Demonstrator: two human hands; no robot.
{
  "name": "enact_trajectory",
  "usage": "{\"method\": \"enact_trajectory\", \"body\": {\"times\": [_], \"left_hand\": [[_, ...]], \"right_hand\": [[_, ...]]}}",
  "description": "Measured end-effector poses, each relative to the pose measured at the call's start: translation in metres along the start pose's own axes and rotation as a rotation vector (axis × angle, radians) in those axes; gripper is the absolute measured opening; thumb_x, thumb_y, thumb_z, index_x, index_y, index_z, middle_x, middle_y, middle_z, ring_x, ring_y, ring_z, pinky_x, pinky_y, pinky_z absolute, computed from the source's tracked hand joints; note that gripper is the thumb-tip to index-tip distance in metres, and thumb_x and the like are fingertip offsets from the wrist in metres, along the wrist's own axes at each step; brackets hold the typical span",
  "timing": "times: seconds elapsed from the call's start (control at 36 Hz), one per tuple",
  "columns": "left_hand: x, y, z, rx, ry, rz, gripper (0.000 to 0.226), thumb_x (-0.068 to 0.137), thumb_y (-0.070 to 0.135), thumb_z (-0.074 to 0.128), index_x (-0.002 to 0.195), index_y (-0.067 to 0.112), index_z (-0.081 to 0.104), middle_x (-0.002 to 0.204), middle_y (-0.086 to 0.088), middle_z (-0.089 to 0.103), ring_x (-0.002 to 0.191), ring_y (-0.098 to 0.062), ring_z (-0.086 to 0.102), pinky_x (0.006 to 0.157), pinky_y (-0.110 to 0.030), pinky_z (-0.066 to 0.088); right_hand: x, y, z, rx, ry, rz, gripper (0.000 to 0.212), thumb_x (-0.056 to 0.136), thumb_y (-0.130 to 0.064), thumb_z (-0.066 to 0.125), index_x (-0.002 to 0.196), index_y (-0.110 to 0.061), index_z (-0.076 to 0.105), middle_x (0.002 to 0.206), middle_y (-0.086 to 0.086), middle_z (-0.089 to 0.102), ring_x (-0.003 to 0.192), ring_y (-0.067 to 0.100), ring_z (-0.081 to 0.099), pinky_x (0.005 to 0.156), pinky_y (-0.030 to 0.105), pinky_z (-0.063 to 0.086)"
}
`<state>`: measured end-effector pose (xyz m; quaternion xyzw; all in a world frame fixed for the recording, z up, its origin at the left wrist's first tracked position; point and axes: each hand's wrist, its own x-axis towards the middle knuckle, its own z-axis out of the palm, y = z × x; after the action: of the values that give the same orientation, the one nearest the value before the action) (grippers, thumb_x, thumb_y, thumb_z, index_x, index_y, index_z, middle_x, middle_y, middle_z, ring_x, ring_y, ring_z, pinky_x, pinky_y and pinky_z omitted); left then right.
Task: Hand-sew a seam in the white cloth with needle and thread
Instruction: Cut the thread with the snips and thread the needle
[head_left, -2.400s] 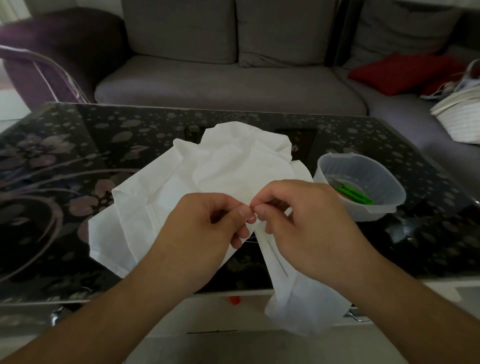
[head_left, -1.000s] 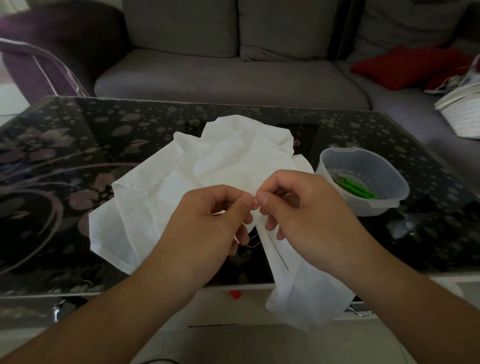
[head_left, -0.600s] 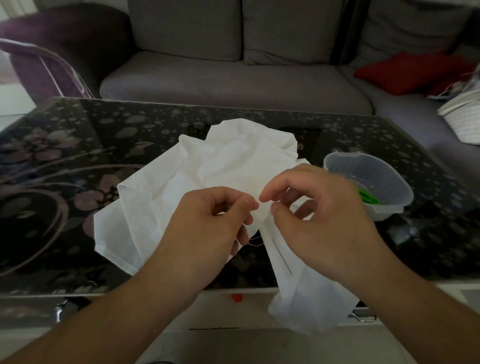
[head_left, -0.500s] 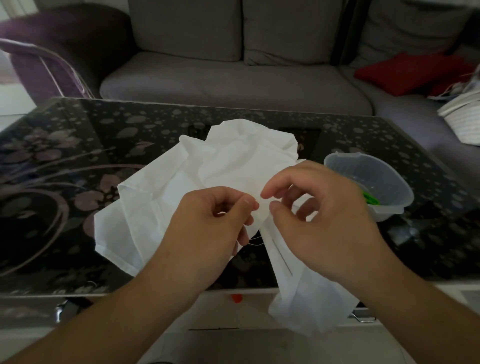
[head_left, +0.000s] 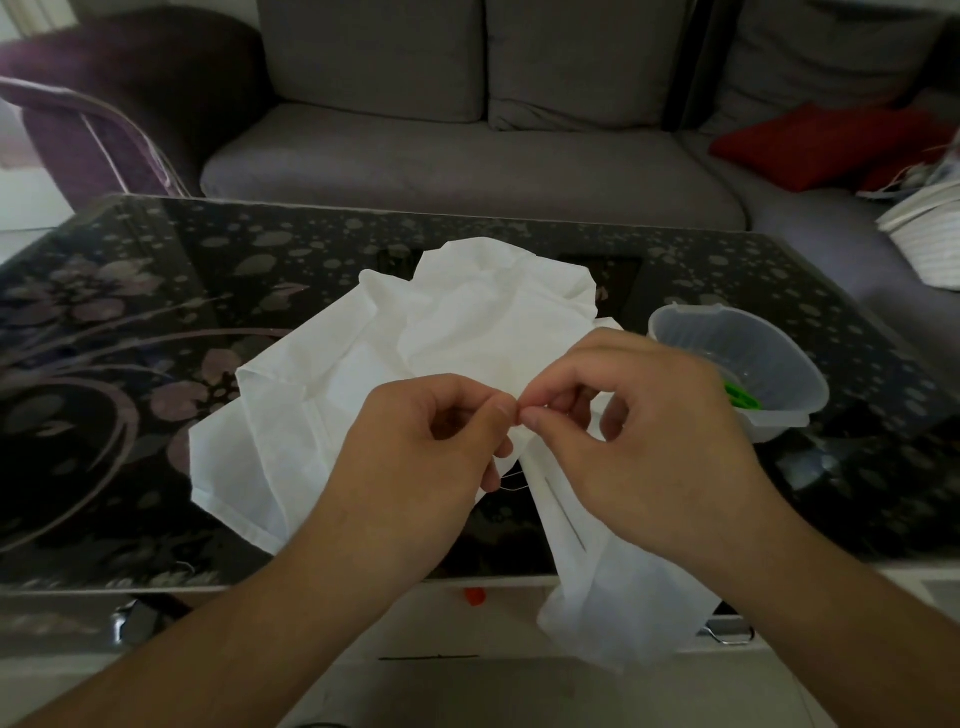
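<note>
Sewing at a dark floral glass table (head_left: 130, 364), you work one white cloth (head_left: 467, 332), centre frame, spilling over the near edge: light, limp, likely to slide, so hold it at the fold. One plastic tub (head_left: 769, 358) sits right. Your left hand (head_left: 415, 447) and right hand (head_left: 639, 431) meet, both pinching the fold; one thread (head_left: 514, 487) shows, the needle does not.

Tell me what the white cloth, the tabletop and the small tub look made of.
White cloth: thin matte woven fabric, likely cotton; it creases sharply.
Tabletop: glossy dark glass, judging by reflections, with a printed floral pattern.
Small tub: translucent frosted plastic; green contents show through.
</note>
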<state>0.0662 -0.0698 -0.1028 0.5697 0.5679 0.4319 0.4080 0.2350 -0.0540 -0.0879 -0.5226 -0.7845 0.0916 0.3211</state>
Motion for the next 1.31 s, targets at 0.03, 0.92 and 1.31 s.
{"method": "enact_trajectory", "body": {"times": [0.03, 0.92, 1.31], "left_hand": [[0.000, 0.000, -0.001, -0.007, 0.001, -0.001, 0.024, 0.101, 0.033, 0.061, 0.081, 0.029, 0.075, 0.063, 0.008, 0.071, 0.050, -0.002, 0.061, 0.063, -0.017, 0.047], [0.003, -0.003, -0.001, -0.044, 0.001, -0.004, 0.025, 0.102, 0.025, 0.062, 0.085, 0.030, 0.079, 0.071, 0.008, 0.073, 0.054, -0.006, 0.064, 0.055, -0.015, 0.052], [0.001, -0.002, -0.002, 0.010, 0.000, 0.053, 0.026, 0.101, 0.025, 0.062, 0.080, 0.030, 0.075, 0.066, 0.010, 0.070, 0.052, -0.003, 0.062, 0.057, -0.011, 0.047]], "right_hand": [[0.000, 0.000, 0.000, 0.004, -0.004, 0.004, 0.010, 0.087, -0.029, 0.080, 0.085, -0.037, 0.075, 0.080, -0.022, 0.062, 0.085, 0.005, 0.062, 0.067, 0.008, 0.047], [0.002, 0.005, -0.002, 0.212, -0.149, 0.270, 0.021, 0.099, -0.016, 0.061, 0.088, -0.034, 0.060, 0.089, -0.016, 0.065, 0.090, 0.000, 0.063, 0.070, 0.013, 0.049], [0.007, -0.001, -0.005, 0.747, -0.339, 0.511, 0.033, 0.105, -0.027, 0.051, 0.098, -0.002, 0.073, 0.090, 0.016, 0.076, 0.085, 0.035, 0.073, 0.072, 0.044, 0.055]]}}
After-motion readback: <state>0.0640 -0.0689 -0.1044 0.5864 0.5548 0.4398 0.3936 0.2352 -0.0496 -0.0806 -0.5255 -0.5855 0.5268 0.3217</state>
